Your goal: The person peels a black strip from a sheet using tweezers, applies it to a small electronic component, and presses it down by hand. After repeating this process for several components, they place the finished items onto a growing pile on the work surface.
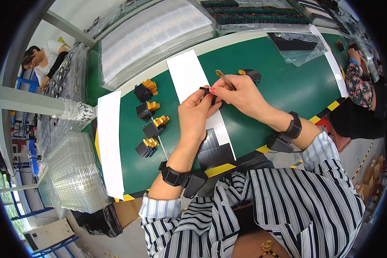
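Green covered the worktop (284,94) I was watching through the head camera, and taking the hands as the middle of my dial, I read everything else around them. The left hand (192,114) had its thumb and forefinger pinched together on a small black piece (206,91), which sat up at the fingertips, over a long white strip (182,71). The right hand (243,96) was curled tight around a slender brown tool (225,80), its blunt end poking out toward eleven o'clock; the thumb met the fingers just beside the black piece, though I couldn't tell whether it touched it.

From nine round to between seven and eight o'clock, I had four black-and-gold bundles (146,90) in a loose column, each a black block with gold tabs toward its right side. A fifth bundle (253,76) lay between two and three, just behind the right hand. At six, some flat black strips (215,150) lay side by side, near the left wrist. A clear bag (296,46) with something flat and black inside lay at two.

I saw a white sheet (109,146) at eight, a stack of clear trays (155,38) between ten and eleven, and one co-worker's flowered sleeve (360,91) at three. Another person (51,53) bent forward between nine and ten, well apart from the hands.
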`<state>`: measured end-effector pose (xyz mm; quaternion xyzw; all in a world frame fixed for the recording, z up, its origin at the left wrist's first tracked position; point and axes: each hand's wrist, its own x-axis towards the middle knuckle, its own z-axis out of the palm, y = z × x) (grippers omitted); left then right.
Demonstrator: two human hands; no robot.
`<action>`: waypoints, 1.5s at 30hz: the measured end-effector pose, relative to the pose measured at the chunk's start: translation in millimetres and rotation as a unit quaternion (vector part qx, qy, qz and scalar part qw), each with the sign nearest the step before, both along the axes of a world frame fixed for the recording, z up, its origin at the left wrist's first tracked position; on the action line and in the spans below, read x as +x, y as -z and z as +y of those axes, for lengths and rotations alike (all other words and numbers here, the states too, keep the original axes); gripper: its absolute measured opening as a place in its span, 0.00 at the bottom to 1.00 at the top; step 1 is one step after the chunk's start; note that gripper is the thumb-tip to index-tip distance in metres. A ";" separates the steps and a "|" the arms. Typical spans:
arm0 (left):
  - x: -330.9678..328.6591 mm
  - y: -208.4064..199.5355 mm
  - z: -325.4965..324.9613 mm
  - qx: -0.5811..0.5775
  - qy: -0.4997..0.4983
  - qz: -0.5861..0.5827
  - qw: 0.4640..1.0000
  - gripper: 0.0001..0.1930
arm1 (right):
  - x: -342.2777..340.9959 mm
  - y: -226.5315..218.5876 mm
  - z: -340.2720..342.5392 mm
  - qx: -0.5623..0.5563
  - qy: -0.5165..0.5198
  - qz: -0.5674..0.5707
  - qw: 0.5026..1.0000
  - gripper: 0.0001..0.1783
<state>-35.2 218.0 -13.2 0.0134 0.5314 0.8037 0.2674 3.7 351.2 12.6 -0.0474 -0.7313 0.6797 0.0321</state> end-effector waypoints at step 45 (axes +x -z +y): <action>-3.0 -3.5 -5.8 0.079 -0.010 -0.036 0.996 0.12 | -7.8 10.7 4.5 -0.054 0.006 -0.049 0.997 0.09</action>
